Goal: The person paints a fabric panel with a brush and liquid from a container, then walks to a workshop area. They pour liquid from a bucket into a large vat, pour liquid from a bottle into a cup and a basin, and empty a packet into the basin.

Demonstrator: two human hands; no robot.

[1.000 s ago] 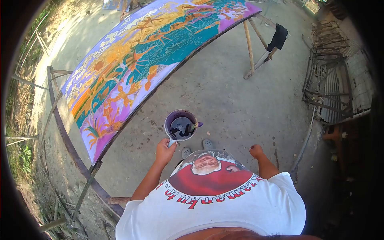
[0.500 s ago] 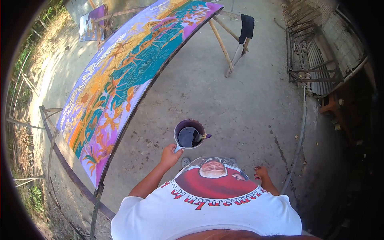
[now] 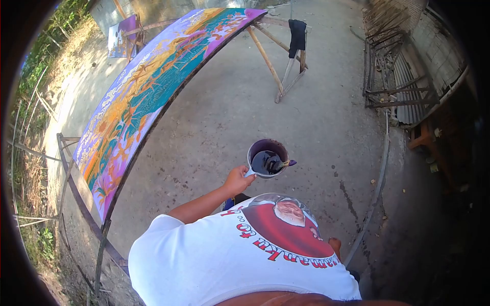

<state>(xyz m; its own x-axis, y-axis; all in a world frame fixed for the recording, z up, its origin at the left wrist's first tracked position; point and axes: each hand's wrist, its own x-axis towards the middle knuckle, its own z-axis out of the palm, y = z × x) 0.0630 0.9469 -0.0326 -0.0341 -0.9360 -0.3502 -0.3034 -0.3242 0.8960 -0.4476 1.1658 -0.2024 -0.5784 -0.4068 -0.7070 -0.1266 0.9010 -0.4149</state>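
My left hand (image 3: 238,179) is wrapped round the pale handle of a round dipper (image 3: 252,154), holding it out in front of my shirt. Dark, shiny liquid (image 3: 266,162) fills the lower part of the dipper, whose inner wall is stained purple. A brush (image 3: 289,163) leans over its right rim. Low on the right, my right hand (image 3: 334,244) hangs beside my body, partly covered by the white shirt; its fingers do not show clearly. To the left stretches a long painted cloth (image 3: 153,97) in purple, orange and teal.
Wooden poles (image 3: 265,58) support the cloth's far end, with a black cloth (image 3: 297,38) draped over the frame there. A smaller painted cloth (image 3: 122,36) stands behind. Wooden racks and corrugated sheet (image 3: 406,84) line the right side. Concrete floor (image 3: 214,102) lies between.
The dipper in my left hand has moved right and slightly up in view. My body has turned, the long cloth sits farther left, and my right hand is more hidden.
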